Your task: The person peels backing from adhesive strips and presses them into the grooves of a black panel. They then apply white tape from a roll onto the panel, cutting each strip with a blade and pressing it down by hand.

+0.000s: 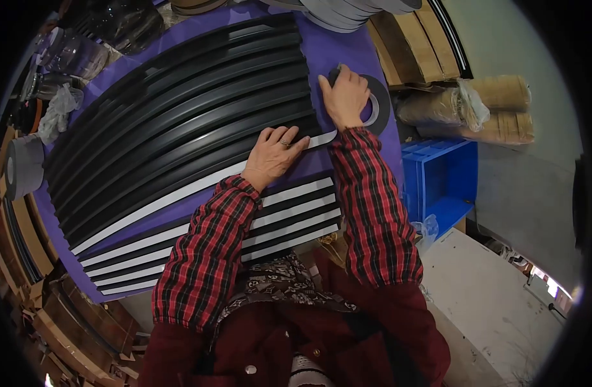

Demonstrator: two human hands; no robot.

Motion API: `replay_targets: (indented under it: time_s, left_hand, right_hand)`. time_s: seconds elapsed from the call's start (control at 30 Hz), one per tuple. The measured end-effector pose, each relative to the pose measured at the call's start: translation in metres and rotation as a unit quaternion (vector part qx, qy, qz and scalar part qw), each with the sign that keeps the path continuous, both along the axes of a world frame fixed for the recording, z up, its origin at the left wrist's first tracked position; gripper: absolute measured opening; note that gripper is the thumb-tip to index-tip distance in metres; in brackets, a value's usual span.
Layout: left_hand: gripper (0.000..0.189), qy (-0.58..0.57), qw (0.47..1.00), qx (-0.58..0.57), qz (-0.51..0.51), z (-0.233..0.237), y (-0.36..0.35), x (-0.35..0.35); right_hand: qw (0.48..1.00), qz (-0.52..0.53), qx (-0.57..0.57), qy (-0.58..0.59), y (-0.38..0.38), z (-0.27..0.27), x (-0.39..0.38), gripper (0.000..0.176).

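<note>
My left hand [273, 156], fingers bent and close together, presses on the right part of a long white-faced tape strip [180, 197]. This strip runs along the nearest of several long black ribbed strips [193, 97]. From my left hand the white tape's free end [323, 138] passes toward my right forearm. My right hand [347, 98] is closed beside a dark roll of tape [382, 103], partly covering it. A small dark thing [334, 75] shows at its fingers; its kind is hidden. Below lie several black strips with white tape faces [292, 209].
Everything rests on a purple table surface [338, 48]. Grey tape rolls stand at the top [331, 14] and left edge [25, 168]. Right of the table are a blue crate [441, 184], wrapped cardboard rolls [502, 109] and a white board [495, 297]. Cardboard [70, 342] lies at lower left.
</note>
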State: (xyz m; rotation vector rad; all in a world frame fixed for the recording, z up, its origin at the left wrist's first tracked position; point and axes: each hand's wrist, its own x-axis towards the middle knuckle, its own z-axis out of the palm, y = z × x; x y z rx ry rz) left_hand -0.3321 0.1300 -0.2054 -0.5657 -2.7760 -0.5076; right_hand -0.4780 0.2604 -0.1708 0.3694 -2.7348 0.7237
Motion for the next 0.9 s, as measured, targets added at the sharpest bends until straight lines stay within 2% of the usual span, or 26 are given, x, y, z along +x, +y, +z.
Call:
replay_targets:
  time_s: [0.03, 0.07, 0.1, 0.23, 0.3, 0.33, 0.4, 0.43, 0.5, 0.63, 0.7, 0.73, 0.77, 0.8, 0.83, 0.87, 0.9]
  left_hand:
    - [0.031, -0.004, 1.000, -0.002, 0.005, 0.000, 0.000, 0.000]
    - [0.031, -0.002, 1.000, 0.018, 0.004, 0.000, 0.001, 0.000]
    - [0.031, 0.000, 0.999, 0.037, 0.001, 0.000, 0.000, 0.000]
    - [0.028, -0.011, 0.999, 0.044, 0.004, 0.002, 0.000, 0.000]
    - [0.024, -0.021, 0.998, 0.059, 0.007, 0.004, -0.002, 0.000]
    - [0.024, -0.019, 0.998, 0.059, 0.011, 0.005, -0.003, -0.002]
    - [0.023, -0.025, 0.998, 0.062, 0.009, 0.004, -0.002, 0.000]
    - [0.023, -0.026, 0.998, 0.062, 0.009, 0.005, -0.001, 0.002]
    - [0.023, -0.033, 0.998, 0.061, 0.011, 0.006, -0.001, 0.000]
    - [0.024, -0.051, 0.996, 0.070, 0.004, 0.007, -0.003, 0.001]
    - [0.024, -0.066, 0.996, 0.054, 0.005, 0.008, -0.002, 0.001]
    - [0.024, -0.063, 0.996, 0.056, 0.005, 0.008, -0.002, -0.001]
    - [0.025, -0.057, 0.997, 0.059, 0.007, 0.008, -0.002, -0.002]
    - [0.027, -0.055, 0.997, 0.062, 0.008, 0.006, -0.001, 0.000]
    - [0.027, -0.061, 0.996, 0.061, 0.008, 0.007, -0.002, 0.002]
    - [0.026, -0.063, 0.996, 0.054, 0.009, 0.007, -0.002, 0.002]
    - [0.025, -0.061, 0.997, 0.048, 0.010, 0.010, -0.002, 0.000]
  right_hand:
    - [0.985, -0.029, 0.171, -0.010, -0.005, -0.004, -0.006, 0.051]
    - [0.940, -0.056, 0.336, -0.018, -0.010, -0.009, -0.012, 0.052]
    - [0.925, -0.070, 0.370, -0.041, -0.013, -0.009, -0.017, 0.053]
    - [0.914, -0.061, 0.384, -0.117, -0.004, 0.001, -0.030, 0.052]
    - [0.948, -0.043, 0.219, -0.229, 0.000, 0.009, -0.033, 0.054]
    - [0.948, -0.040, 0.220, -0.226, 0.001, 0.004, -0.033, 0.054]
    - [0.974, -0.022, 0.189, -0.120, 0.004, -0.009, -0.025, 0.049]
    - [0.974, -0.022, 0.189, -0.122, 0.004, -0.011, -0.020, 0.049]
    - [0.943, -0.043, 0.329, -0.030, -0.002, -0.011, -0.011, 0.043]
    - [0.923, -0.027, 0.372, -0.099, -0.002, -0.002, -0.013, 0.041]
    - [0.967, -0.011, 0.245, -0.072, 0.003, -0.001, -0.013, 0.035]
    - [0.967, -0.011, 0.247, -0.069, 0.003, 0.002, -0.015, 0.035]
    - [0.998, -0.036, 0.054, -0.007, 0.003, 0.003, -0.016, 0.033]
    - [0.987, -0.059, -0.142, 0.049, 0.002, 0.006, -0.013, 0.032]
    - [0.953, -0.031, -0.301, 0.005, 0.001, 0.021, -0.009, 0.029]
    - [0.953, -0.037, -0.301, -0.001, 0.002, 0.029, 0.004, 0.029]
    - [0.920, 0.006, -0.382, -0.087, 0.005, 0.038, 0.017, 0.030]
